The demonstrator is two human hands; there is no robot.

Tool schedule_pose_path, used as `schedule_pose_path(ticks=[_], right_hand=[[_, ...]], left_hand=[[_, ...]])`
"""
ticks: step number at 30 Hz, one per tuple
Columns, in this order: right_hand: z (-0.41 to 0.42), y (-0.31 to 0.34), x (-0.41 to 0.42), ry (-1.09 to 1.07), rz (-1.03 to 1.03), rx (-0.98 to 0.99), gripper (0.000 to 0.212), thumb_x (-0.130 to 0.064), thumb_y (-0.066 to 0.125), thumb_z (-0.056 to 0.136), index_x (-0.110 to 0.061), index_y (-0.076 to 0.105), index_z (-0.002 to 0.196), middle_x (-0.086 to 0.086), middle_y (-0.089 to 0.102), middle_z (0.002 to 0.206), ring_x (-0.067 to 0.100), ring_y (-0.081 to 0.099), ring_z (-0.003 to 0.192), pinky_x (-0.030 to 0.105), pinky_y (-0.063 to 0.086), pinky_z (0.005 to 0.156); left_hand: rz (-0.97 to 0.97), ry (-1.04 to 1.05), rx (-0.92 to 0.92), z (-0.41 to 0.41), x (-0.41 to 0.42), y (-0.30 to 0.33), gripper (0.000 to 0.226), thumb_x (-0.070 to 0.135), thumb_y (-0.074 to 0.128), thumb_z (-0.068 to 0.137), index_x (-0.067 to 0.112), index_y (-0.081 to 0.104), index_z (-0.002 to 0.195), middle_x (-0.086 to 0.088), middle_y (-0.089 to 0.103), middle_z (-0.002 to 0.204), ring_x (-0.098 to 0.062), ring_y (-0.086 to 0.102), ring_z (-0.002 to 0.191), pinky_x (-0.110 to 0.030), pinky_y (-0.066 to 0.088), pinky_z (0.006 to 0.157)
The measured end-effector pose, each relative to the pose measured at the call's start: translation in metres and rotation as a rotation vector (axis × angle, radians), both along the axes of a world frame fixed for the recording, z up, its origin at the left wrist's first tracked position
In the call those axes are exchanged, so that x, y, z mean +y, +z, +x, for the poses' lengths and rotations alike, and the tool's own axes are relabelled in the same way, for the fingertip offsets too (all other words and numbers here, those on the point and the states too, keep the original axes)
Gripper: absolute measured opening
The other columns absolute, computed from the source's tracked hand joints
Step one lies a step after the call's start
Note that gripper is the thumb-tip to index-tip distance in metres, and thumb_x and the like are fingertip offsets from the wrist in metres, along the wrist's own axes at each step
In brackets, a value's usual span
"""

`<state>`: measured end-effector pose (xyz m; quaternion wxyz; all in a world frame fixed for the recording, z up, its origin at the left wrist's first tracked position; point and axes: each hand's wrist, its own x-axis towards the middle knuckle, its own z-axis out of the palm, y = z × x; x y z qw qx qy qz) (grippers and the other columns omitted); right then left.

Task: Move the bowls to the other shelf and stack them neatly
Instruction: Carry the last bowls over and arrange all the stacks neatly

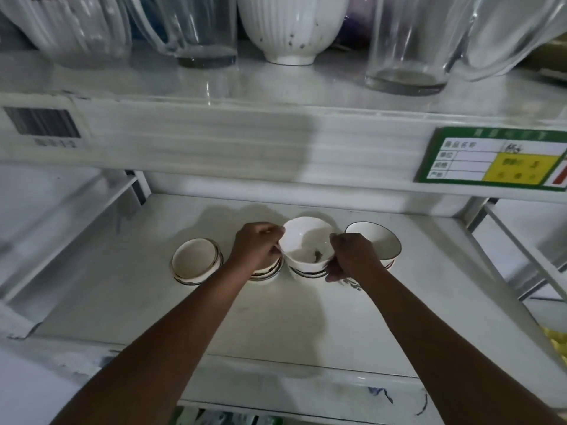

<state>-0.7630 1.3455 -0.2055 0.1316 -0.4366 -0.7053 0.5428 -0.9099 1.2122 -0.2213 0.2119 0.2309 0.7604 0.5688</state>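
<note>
Bowl (307, 240) is held at the middle of the lower shelf (122, 308), rim pinched on both sides: left hand (257, 245) clamped on the left edge, right hand (351, 257) clamped on the right edge. Two-sided grip is judged to keep it level while it is seated on, or lifted from, the stack (306, 273) of banded bowls directly beneath; which of the two cannot be told. A dark mark, possibly a painted motif, is seen on its inside; otherwise it is empty. Further stacks are set alongside in a row: one mostly hidden under the left hand, one (196, 260) further left, empty, and a blue-rimmed one (372, 240) on the right, empty. Glass tumblers (408, 41) and a ribbed white bowl (293, 26) are kept on the upper shelf.
</note>
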Motion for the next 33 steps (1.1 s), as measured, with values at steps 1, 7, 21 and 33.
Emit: schedule_pose_path(ticks=[1,7,21,33], right_hand=[[-0.004,0.004,0.001,-0.024,-0.004,0.015,0.035,-0.021,0.041,0.102,-0.003,0.061,0.079,0.022,0.072,0.070,0.018,0.073,0.054,0.015,0.052,0.061],[-0.021,0.004,0.001,-0.033,0.084,-0.124,0.015,-0.002,0.039,0.091,0.002,0.053,0.091,0.021,0.067,0.067,0.022,0.060,0.045,0.014,0.047,0.045],[-0.022,-0.016,0.003,-0.058,0.185,-0.093,0.021,-0.008,0.039,0.097,-0.001,0.052,0.112,0.030,0.066,0.083,0.024,0.056,0.029,0.028,0.048,0.031],[-0.024,-0.020,0.000,-0.006,0.471,-0.263,0.025,-0.032,0.045,0.099,-0.009,0.051,0.107,0.013,0.069,0.064,0.017,0.060,0.032,0.019,0.042,0.039]], left_hand=[[0.005,-0.012,0.003,-0.006,0.006,-0.004,0.020,0.044,0.067,0.062,0.028,0.074,0.069,0.003,0.067,0.061,-0.020,0.065,0.068,-0.044,0.057,0.078],[-0.072,-0.007,0.077,-0.016,0.034,-0.023,0.032,0.035,0.063,0.065,0.015,0.073,0.088,-0.002,0.060,0.072,-0.016,0.055,0.071,-0.038,0.052,0.079],[-0.261,0.366,0.465,-0.066,-0.069,-0.046,0.025,0.005,0.058,0.083,0.010,0.071,0.103,-0.013,0.071,0.102,-0.032,0.065,0.095,-0.034,0.049,0.084],[-0.214,0.352,-0.538,-0.098,-0.146,-0.093,0.031,0.040,0.059,0.092,0.011,0.052,0.098,-0.017,0.056,0.084,-0.028,0.061,0.061,-0.035,0.052,0.063]])
